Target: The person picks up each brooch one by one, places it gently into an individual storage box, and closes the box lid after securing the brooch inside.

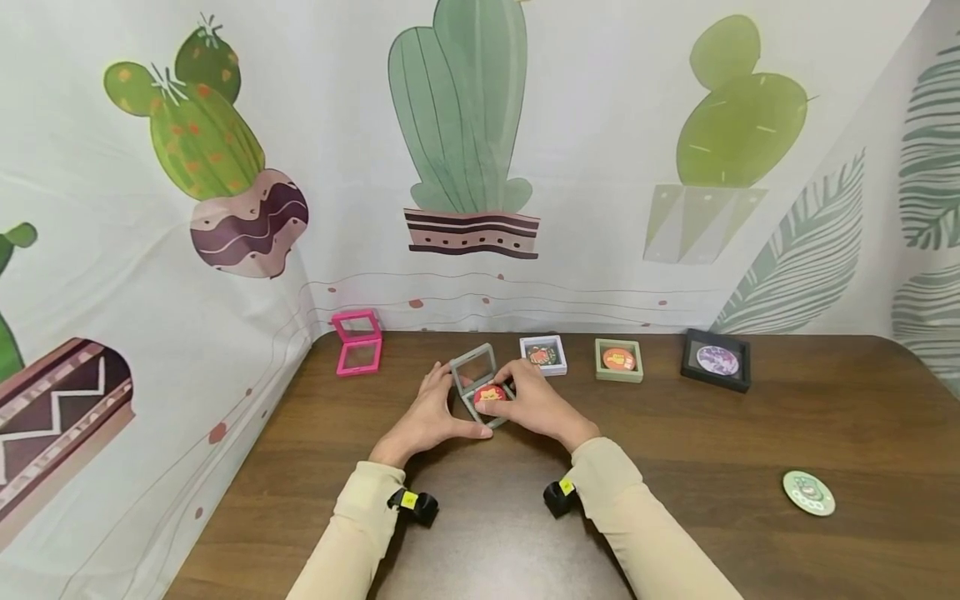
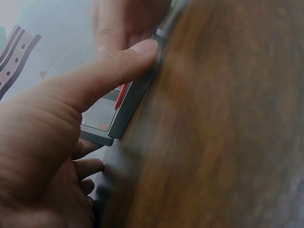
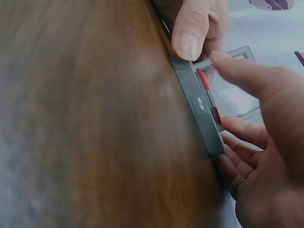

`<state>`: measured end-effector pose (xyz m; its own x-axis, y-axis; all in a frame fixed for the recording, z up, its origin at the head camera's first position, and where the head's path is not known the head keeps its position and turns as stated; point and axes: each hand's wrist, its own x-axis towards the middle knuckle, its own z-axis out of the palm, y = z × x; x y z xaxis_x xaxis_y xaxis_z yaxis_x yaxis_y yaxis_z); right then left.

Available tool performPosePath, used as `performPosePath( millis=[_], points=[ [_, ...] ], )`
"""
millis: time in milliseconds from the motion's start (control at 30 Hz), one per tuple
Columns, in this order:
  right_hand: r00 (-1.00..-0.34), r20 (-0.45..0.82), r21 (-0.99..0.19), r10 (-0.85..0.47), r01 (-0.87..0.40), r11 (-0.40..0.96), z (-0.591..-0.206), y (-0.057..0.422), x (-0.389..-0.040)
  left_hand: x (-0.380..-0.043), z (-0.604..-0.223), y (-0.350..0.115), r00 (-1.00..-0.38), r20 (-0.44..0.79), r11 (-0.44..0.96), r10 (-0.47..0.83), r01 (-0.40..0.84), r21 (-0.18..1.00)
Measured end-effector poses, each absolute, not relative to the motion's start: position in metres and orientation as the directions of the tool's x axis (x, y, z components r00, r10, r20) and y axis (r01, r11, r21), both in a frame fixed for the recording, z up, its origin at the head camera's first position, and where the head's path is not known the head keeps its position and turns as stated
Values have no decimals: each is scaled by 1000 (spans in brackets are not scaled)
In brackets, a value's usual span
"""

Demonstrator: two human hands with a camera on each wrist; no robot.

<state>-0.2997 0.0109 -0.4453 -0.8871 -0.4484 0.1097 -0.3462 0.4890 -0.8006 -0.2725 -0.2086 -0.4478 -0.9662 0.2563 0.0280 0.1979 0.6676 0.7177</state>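
Observation:
A dark grey hinged display case (image 1: 472,367) with clear windows stands unfolded on the table, its lid raised at the back. My left hand (image 1: 431,419) grips the case from the left, with the thumb on its front edge and the fingers behind. Inside the base is a round red badge (image 1: 490,392) with a yellow figure. My right hand (image 1: 542,402) pinches this badge between thumb and fingers. In the right wrist view the badge (image 3: 203,78) shows edge-on, tilted against the case base (image 3: 194,102). The left thumb (image 2: 128,61) presses the case rim in the left wrist view.
Along the table's back edge stand an unfolded pink case (image 1: 360,356) and three cases with badges inside: white (image 1: 556,367), light green (image 1: 619,376) and black (image 1: 738,382). A loose green-and-white badge (image 1: 808,492) lies at the right. Behind hangs a cactus-print cloth (image 1: 585,167).

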Motion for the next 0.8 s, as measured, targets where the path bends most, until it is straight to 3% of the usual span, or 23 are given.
performPosePath(
  millis=[233,800],
  points=[
    [-893,102,-876,-438,-289,387,-447,15,-303,-273,-447,-209,-963,43,662,266,215,718],
    [-872,144,-863,-469,-342,371,-447,19,-304,-275,-449,-213,-960,43,638,276,216,739]
  ],
)
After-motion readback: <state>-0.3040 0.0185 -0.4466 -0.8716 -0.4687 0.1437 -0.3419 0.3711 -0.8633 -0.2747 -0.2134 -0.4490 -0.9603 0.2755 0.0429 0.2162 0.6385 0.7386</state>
